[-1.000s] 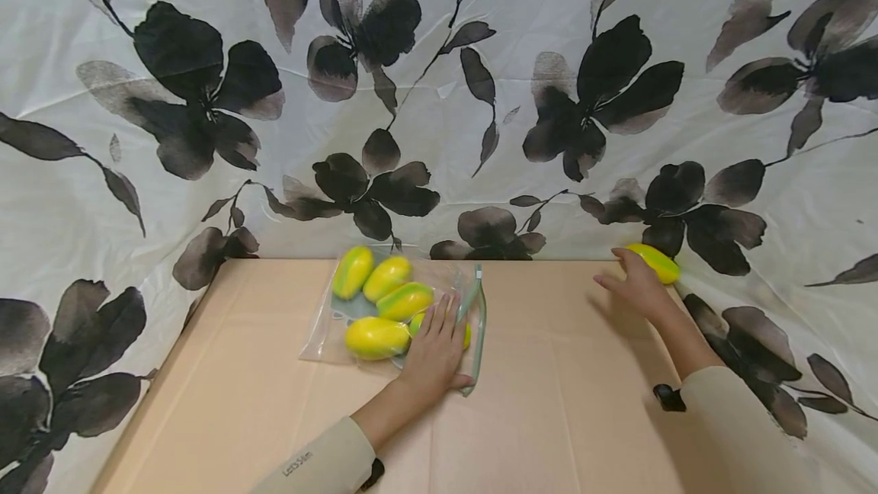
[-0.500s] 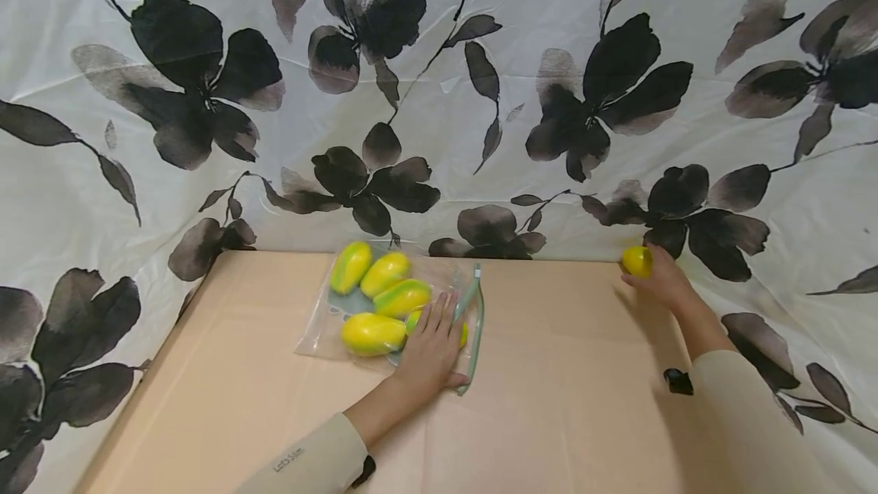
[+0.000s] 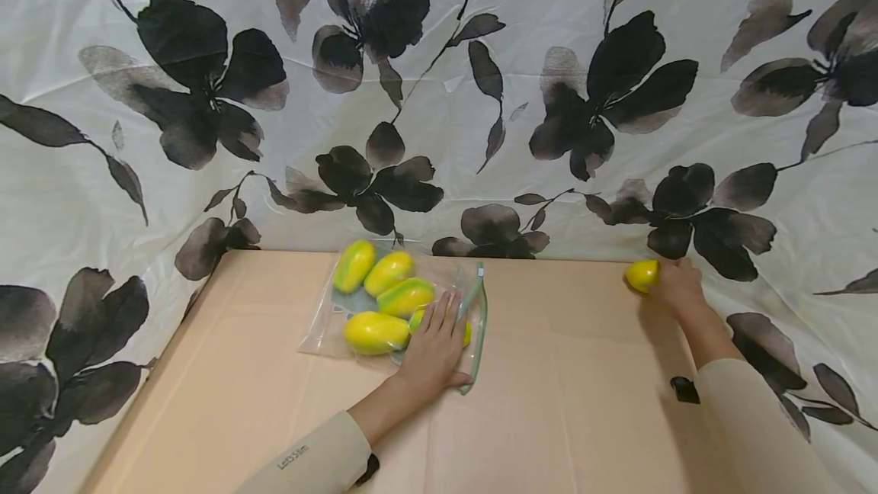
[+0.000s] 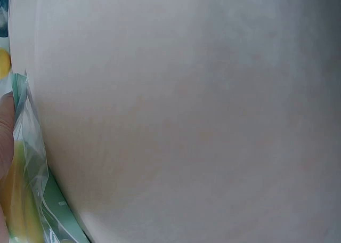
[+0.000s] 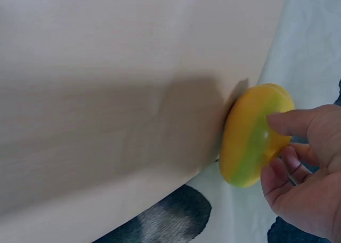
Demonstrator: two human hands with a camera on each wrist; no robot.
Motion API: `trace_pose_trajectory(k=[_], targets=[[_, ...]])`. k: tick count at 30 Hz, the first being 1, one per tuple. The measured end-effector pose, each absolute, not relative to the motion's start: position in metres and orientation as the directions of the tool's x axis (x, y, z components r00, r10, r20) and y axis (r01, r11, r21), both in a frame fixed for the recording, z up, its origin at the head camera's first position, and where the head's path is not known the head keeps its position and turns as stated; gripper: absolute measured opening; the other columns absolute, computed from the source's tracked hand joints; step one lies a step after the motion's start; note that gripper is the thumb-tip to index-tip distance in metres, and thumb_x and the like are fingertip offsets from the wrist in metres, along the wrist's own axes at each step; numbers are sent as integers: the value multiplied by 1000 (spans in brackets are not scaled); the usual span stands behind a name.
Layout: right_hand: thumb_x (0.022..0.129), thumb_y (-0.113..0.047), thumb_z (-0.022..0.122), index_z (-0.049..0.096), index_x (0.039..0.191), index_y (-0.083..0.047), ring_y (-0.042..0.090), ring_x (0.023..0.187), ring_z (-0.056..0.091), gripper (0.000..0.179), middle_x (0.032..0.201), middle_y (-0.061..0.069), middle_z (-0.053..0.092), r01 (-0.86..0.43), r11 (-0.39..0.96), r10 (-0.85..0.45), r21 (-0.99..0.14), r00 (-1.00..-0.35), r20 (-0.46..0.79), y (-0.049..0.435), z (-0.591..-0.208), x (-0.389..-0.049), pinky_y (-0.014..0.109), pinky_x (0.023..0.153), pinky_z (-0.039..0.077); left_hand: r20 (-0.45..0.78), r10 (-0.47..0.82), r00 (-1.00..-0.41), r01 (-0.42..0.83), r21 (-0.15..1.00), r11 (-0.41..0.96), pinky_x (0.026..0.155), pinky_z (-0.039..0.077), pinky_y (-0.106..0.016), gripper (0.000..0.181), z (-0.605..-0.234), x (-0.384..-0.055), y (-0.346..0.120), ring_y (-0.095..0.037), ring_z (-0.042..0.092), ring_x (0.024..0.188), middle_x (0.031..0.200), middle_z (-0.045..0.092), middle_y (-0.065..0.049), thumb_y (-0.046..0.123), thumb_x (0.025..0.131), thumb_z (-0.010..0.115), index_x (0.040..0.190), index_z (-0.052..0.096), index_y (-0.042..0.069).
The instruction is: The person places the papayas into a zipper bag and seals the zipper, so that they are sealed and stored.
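In the head view my left hand (image 3: 434, 345) lies with straight fingers across a clear zip bag (image 3: 318, 338) holding several yellow-green mangoes (image 3: 376, 332). Its fingers cover part of one mango near the bag's green zip edge (image 3: 483, 311). The left wrist view catches only the thumb (image 4: 5, 131) and a strip of the bag (image 4: 32, 126). At the board's far right corner my right hand (image 3: 679, 288) grips another yellow mango (image 3: 642, 276). The right wrist view shows the thumb on this mango's (image 5: 256, 136) green-streaked side, with the other fingers curled beneath.
A pale tan board (image 3: 535, 402) forms the work surface. White cloth with dark flowers (image 3: 480, 128) hangs behind it and lies along both sides. The held mango is right at the board's edge, its shadow (image 5: 176, 131) falling across the board.
My right hand has shifted right and round the mango, from beside its left end to gripping it from the right. The mango's rounded end now points left. The left hand stays on the bag.
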State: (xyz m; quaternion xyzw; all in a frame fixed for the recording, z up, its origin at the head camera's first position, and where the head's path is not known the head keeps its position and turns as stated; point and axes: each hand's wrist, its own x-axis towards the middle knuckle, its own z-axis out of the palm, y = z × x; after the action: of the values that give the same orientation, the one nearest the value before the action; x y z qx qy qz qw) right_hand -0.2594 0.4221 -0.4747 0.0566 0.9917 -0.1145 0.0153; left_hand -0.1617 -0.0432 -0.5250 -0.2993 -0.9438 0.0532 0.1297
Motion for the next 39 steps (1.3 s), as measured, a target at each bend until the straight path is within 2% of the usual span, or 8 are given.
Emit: trace_pose_trajectory(k=[5, 10, 15, 18, 21, 28, 34, 39], targets=[[80, -8, 61, 38, 127, 16, 59, 102, 35, 58, 120, 42, 33, 162, 944, 167, -287, -986, -7, 429, -482, -255, 65, 86, 35, 220, 578, -785, 550, -179, 815, 120, 20, -50, 125, -527, -162, -43, -38, 16, 149, 159, 16, -25, 83, 61, 63, 148, 29, 1], [81, -14, 66, 32, 124, 19, 54, 99, 43, 64, 113, 40, 39, 159, 923, 162, -351, -987, -21, 433, -487, -252, 64, 91, 36, 229, 579, -783, 552, -175, 815, 120, 21, -50, 126, -528, -162, -43, -38, 18, 148, 159, 18, -25, 83, 60, 64, 149, 28, 0], [83, -32, 68, 29, 129, 20, 59, 103, 32, 79, 116, 41, 31, 202, 936, 198, -289, -979, -42, 433, -491, -243, 66, 87, 35, 218, 577, -787, 555, -158, 817, 120, 20, -50, 126, -528, -162, -44, -38, 16, 149, 159, 16, -25, 82, 61, 64, 149, 27, 0], [82, -31, 68, 26, 133, 18, 60, 105, 27, 83, 119, 43, 26, 247, 930, 234, -271, -969, -77, 433, -493, -237, 67, 85, 33, 215, 575, -789, 551, -164, 818, 120, 20, -50, 125, -528, -162, -44, -38, 15, 149, 159, 16, -25, 82, 61, 63, 149, 28, 1], [79, -25, 69, 23, 136, 17, 60, 105, 29, 84, 120, 44, 27, 261, 916, 245, -303, -965, -93, 435, -496, -233, 67, 86, 33, 213, 574, -790, 550, -166, 818, 120, 20, -50, 125, -528, -163, -45, -38, 15, 149, 159, 15, -25, 83, 61, 63, 149, 28, 1], [81, -22, 69, 15, 136, 18, 55, 97, 46, 87, 115, 43, 39, 216, 890, 200, -401, -976, -83, 440, -499, -230, 64, 86, 39, 223, 573, -789, 553, -147, 820, 120, 20, -50, 125, -530, -163, -44, -38, 14, 149, 159, 15, -25, 82, 60, 65, 149, 29, 1], [85, -28, 69, 15, 137, 19, 50, 97, 44, 89, 117, 41, 36, 195, 870, 181, -453, -981, -73, 435, -497, -224, 61, 84, 40, 226, 574, -787, 549, -166, 819, 120, 21, -50, 125, -529, -163, -42, -38, 15, 149, 160, 14, -25, 83, 60, 63, 148, 30, 2], [90, -40, 64, 15, 139, 19, 48, 98, 41, 91, 121, 41, 33, 122, 862, 101, -492, -993, -69, 427, -494, -216, 56, 81, 39, 215, 571, -792, 544, -176, 820, 120, 20, -50, 126, -528, -162, -42, -38, 15, 149, 160, 14, -24, 84, 60, 63, 149, 28, 2]])
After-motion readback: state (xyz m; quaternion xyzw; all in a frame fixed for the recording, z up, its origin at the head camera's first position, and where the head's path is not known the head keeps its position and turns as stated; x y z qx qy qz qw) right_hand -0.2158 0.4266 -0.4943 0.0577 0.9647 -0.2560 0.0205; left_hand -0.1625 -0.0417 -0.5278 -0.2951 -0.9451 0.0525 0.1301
